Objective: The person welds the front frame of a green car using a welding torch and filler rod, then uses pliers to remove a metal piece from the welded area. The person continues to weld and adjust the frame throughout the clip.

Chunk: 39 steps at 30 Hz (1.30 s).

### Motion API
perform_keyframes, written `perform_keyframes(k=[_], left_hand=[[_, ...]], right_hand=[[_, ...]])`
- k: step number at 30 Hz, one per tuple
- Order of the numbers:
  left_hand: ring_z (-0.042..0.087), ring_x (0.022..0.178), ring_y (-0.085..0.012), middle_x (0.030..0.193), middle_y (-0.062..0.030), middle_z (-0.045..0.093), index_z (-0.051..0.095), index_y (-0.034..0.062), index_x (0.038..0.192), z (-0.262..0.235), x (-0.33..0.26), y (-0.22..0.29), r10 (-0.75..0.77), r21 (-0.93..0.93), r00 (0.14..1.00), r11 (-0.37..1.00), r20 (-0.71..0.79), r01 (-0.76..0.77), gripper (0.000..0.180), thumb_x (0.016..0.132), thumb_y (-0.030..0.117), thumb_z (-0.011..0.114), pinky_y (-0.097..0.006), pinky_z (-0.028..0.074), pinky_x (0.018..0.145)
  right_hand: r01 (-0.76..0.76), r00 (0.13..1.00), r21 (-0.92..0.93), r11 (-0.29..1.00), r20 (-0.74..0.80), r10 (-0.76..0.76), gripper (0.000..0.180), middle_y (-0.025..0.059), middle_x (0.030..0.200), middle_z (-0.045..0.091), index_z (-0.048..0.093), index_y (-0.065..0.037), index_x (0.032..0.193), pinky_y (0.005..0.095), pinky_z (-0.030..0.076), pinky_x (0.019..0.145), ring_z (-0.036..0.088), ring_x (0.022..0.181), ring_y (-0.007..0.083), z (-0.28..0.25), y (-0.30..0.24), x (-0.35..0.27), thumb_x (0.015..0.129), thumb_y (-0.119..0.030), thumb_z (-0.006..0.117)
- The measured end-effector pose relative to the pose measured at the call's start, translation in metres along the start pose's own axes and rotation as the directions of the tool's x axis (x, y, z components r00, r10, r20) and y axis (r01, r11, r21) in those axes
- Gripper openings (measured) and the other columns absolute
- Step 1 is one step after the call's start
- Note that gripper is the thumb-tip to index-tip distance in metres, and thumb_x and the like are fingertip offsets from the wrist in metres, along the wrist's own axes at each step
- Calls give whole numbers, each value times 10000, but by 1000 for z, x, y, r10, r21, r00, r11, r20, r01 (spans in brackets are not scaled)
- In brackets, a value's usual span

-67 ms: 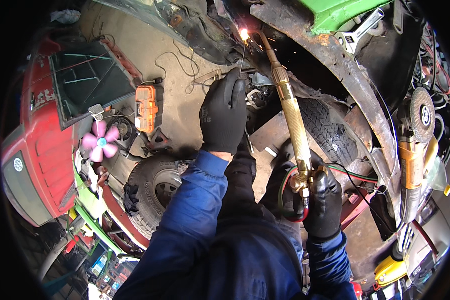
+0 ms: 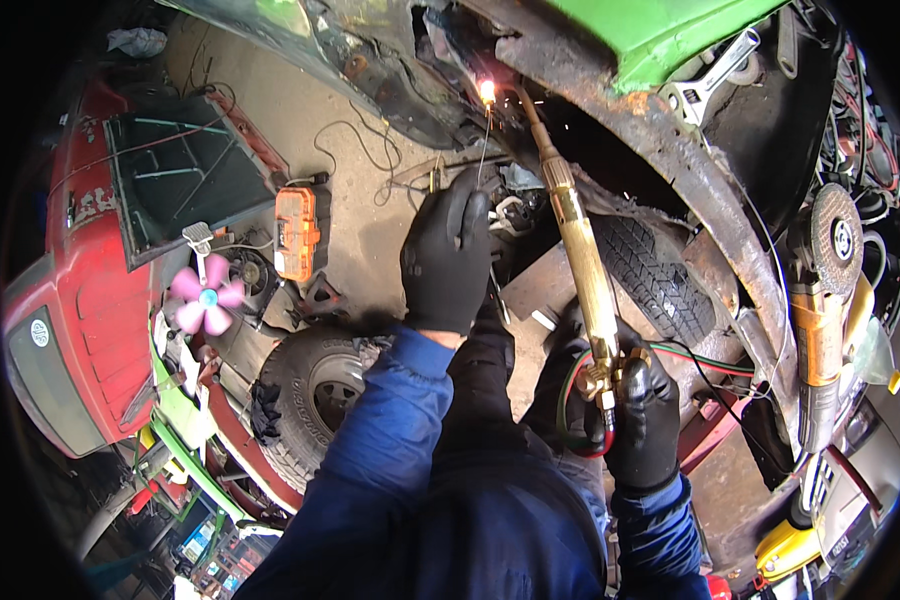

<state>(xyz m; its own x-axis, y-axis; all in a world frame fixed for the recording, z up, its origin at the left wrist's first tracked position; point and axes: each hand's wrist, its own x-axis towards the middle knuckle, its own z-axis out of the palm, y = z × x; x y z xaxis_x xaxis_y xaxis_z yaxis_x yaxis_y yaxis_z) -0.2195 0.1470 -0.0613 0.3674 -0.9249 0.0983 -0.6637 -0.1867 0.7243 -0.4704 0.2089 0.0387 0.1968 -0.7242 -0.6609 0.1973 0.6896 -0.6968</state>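
A black glove covers my left hand (image 2: 445, 262), whose closed fingers pinch a thin filler rod (image 2: 484, 152). The rod points up to a bright glowing spot (image 2: 487, 92) on the rusty car bodywork, with a few sparks around it. My right hand (image 2: 644, 425), also gloved in black, grips the valve end of a brass gas torch (image 2: 588, 275). Its slim bent nozzle reaches up beside the glow. Red and green hoses (image 2: 705, 358) run from the torch's lower end off to the right. The glare hides the exact spot where rod and metal meet.
An angle grinder (image 2: 822, 300) hangs at the right, below an adjustable wrench (image 2: 715, 78). A rusty wheel-arch edge (image 2: 705, 185) curves past a tyre (image 2: 655, 275). Leftward are a loose wheel (image 2: 310, 400), an orange case (image 2: 296, 235), a pink fan (image 2: 207, 296) and a red cab (image 2: 90, 310).
The view has shifted a little, so the glow, torch nozzle and my left hand appear slightly lower. Both hands keep their hold on the rod and the torch.
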Motion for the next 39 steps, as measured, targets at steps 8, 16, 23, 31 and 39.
perform_keyframes(k=[8,16,23,31,39], left_hand=[[713,970,-214,1098,-141,723,681,-14,1431,-36,-55,-13,42,10,982,999,185,-44,341,1111,96,636,-350,570,856],[731,1026,-402,1122,-221,743,717,28,1380,-60,-140,-51,-102,64,931,994,350,85,333,1081,163,667,-467,581,883],[742,1093,-400,1189,-240,756,721,9,1369,-85,-196,-95,-227,175,894,970,386,170,342,1087,187,646,-464,579,962],[732,1194,-422,1284,-263,763,749,18,1348,-97,-246,-154,-446,384,829,869,338,311,409,1100,308,605,-489,566,1041],[727,1224,-423,1310,-264,759,747,1,1343,-85,-291,-131,-499,385,821,841,278,381,432,1091,326,618,-476,562,1074]], right_hand=[[91,992,-19,996,-89,-92,651,51,967,757,572,10,1573,248,467,607,603,675,63,-6,15,-12,1091,-394,740],[102,992,86,991,-90,-94,632,119,1084,741,539,8,1598,306,528,644,661,746,132,-12,36,-44,1081,-283,756],[34,996,82,996,-87,-27,575,100,1128,771,581,20,1552,256,531,707,678,836,107,-26,49,-73,1026,-152,738],[17,1000,83,996,-8,-16,558,53,1115,742,607,25,1532,249,515,684,627,801,66,-59,46,-89,996,-76,723],[-26,993,-42,999,110,31,591,107,1204,760,591,38,1547,319,593,869,726,981,158,-113,20,-113,976,-26,731]])
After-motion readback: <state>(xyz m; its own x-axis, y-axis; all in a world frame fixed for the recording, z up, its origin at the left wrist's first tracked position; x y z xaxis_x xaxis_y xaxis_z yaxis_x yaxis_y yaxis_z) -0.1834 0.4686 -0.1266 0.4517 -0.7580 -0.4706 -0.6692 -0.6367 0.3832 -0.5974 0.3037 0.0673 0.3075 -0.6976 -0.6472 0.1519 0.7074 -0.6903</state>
